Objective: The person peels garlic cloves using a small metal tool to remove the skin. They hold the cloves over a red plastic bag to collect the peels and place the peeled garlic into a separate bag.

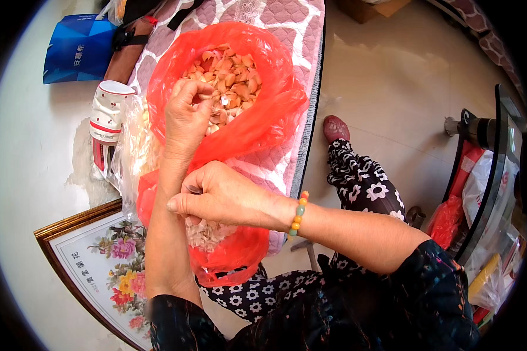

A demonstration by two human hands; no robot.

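Observation:
A large red plastic bag [263, 127], rolled open, holds many loose garlic cloves [235, 81] in tan skins. My left hand [189, 109] is over the bag's near left side, thumb and fingers curled together; whether a clove is between them is unclear. My right hand [219, 193], with a bead bracelet [297, 215] at its wrist, lies across my left forearm, pinching a small dark object [194, 189], perhaps a blade. Below it, a second red bag [232, 259] holds pale papery skins [208, 234]. Left of my left forearm, a clear plastic bag [134, 149] contains pale pieces, probably peeled cloves.
The bags rest on a pink-and-white quilted cover [268, 166]. Along the left stand a patterned cloth-covered container [110, 112], a blue paper bag [81, 48] and a framed flower picture [114, 263]. A glass-topped stand [492, 166] with plastic bags is at right.

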